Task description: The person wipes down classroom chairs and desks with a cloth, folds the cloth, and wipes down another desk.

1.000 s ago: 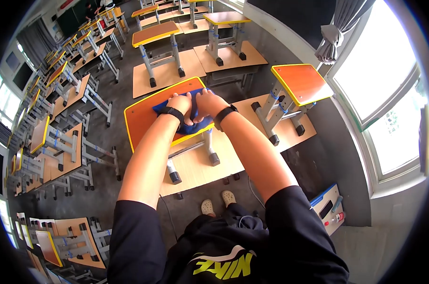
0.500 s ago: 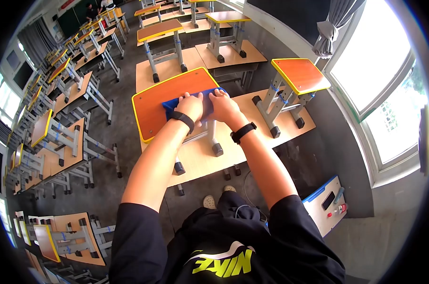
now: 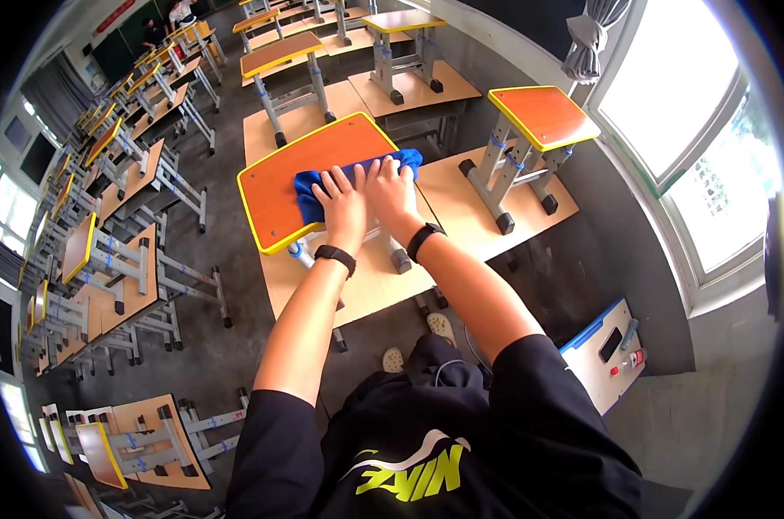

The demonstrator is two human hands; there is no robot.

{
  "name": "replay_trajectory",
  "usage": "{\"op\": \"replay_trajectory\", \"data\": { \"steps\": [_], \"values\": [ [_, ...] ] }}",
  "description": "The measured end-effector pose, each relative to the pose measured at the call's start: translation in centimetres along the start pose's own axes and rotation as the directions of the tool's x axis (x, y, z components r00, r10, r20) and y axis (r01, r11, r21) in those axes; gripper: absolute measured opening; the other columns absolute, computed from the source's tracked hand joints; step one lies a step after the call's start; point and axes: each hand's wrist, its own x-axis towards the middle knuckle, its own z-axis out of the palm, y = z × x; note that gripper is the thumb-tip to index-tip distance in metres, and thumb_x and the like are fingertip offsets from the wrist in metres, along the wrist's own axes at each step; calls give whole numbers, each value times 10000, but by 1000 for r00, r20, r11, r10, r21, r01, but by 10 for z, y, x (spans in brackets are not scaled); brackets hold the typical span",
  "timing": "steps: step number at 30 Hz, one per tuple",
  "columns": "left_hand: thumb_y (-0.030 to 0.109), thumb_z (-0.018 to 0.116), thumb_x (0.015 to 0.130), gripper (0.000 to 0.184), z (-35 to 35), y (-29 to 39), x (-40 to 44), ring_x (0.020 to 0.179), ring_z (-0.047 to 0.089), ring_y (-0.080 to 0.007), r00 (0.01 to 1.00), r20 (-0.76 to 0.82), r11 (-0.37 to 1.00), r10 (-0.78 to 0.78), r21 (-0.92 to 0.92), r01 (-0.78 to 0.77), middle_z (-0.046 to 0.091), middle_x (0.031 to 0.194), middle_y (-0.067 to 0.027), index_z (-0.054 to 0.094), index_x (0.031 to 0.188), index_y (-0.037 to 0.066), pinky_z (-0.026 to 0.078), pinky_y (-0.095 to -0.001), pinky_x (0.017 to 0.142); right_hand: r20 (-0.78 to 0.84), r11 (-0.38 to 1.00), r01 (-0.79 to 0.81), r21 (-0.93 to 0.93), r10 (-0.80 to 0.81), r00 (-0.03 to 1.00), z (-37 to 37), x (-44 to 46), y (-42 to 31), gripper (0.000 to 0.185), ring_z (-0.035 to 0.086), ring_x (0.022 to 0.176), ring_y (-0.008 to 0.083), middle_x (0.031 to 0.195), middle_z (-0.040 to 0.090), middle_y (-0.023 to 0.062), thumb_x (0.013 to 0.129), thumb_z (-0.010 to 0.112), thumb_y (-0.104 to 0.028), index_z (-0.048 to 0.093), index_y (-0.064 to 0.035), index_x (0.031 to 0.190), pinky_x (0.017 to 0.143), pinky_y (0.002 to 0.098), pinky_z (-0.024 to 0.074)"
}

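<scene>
A blue cloth (image 3: 309, 197) lies spread along the near edge of an orange stool seat (image 3: 301, 164) with a yellow rim. My left hand (image 3: 343, 206) presses flat on the cloth, its fingers apart. Beside it my right hand (image 3: 391, 192) also rests on the cloth with its fingers stretched out, near the seat's right corner. Part of the cloth sticks out past my right fingertips. The stool stands upside-up on a light wooden desk (image 3: 370, 281), and its legs are partly hidden by my hands.
Another orange stool (image 3: 543, 117) stands on the adjoining desk at the right. A board (image 3: 595, 372) at the lower right holds a phone (image 3: 611, 344) and a bottle (image 3: 636, 357). Rows of desks with stools fill the left. Two people (image 3: 181, 14) are far back.
Both hands have shifted on the cloth, and their fingers are now more spread out. The cloth lies flatter and longer along the seat's near edge. The camera view has shifted.
</scene>
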Motion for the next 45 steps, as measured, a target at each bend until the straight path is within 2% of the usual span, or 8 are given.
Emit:
{"op": "replay_trajectory", "data": {
  "steps": [8,14,16,18,20,23,28,45],
  "values": [
    [236,518,1002,503,0,-3,-12,1322,518,-408,993,-113,999,38,24,-36,547,1434,-221,484,1502,188,404,-606,1090,9,997,-8,72,7,1000,-10,-6,-1,241,652,1019,440,1081,688,283,973,544,-243,652,-57,1080,623,509,485],
    [268,523,1000,481,3,-4,-11,1334,537,-384,987,-158,998,37,-46,-44,567,1441,-203,522,1475,194,392,-566,1108,-49,995,-45,93,50,998,-15,-5,4,200,611,939,395,942,664,201,909,594,-201,661,-48,1018,608,472,453],
    [297,559,975,525,-5,1,-11,1359,525,-389,993,-121,998,17,-56,-24,554,1470,-205,520,1489,195,380,-564,1125,108,981,7,193,-28,994,-17,-7,11,360,636,1087,476,1206,662,368,982,513,-242,659,23,1177,697,538,489],
    [333,577,967,553,-10,7,-11,1386,502,-398,994,-105,998,-14,-68,7,531,1495,-208,509,1495,187,370,-557,1140,-9,972,65,226,-65,998,-11,-13,17,364,617,1127,479,1182,676,351,934,554,-248,709,36,1101,758,512,490],
    [338,559,986,554,-24,32,-9,1420,472,-392,998,-24,996,-64,-56,63,499,1522,-218,495,1499,137,343,-539,1169,-92,951,117,285,-94,991,-24,-21,45,256,596,1033,305,943,681,117,832,633,-206,743,-20,970,785,379,483],
    [218,607,967,562,-49,79,5,1470,415,-401,995,77,939,-55,-335,78,494,1518,-249,484,1466,-10,256,-533,1232,-25,732,69,677,-71,997,1,-33,91,220,606,989,229,934,683,71,801,660,-150,724,-24,970,798,317,551],
    [106,606,986,579,-78,191,77,1464,391,-469,998,16,626,-55,-778,47,452,1529,-312,413,1500,-77,358,-508,1199,-93,580,-46,814,207,974,15,-47,223,312,636,1085,310,1114,679,149,814,653,-95,679,52,1088,890,370,584],
    [98,563,959,594,-94,477,202,1490,331,-498,943,50,833,329,-485,-265,406,1526,-378,406,1470,-161,220,-569,1252,-27,734,-182,654,264,964,132,-126,512,403,559,1353,314,1314,672,159,856,658,-133,696,32,1222,1145,405,460]
  ]
}}
